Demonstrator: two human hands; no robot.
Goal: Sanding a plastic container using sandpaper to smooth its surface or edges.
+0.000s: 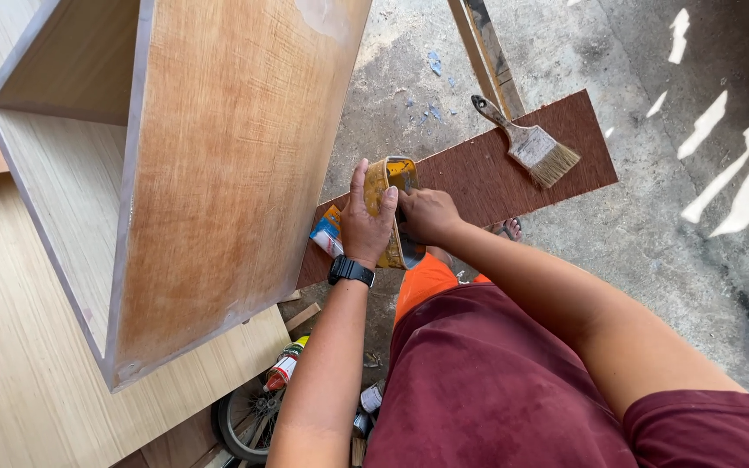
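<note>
Can [389, 178], a yellow tin, sits on a dark board [487, 178], its body mostly hidden behind both hands. Left hand [366, 221] wraps its side, fingers closed round it; right hand [425, 212] presses curled fingers at its rim, grip unclear. Brush [530, 143] lies apart, farther along the board. Concrete floor [652, 234] lies open to the right; a plywood cabinet [218, 173] crowds the left.
</note>
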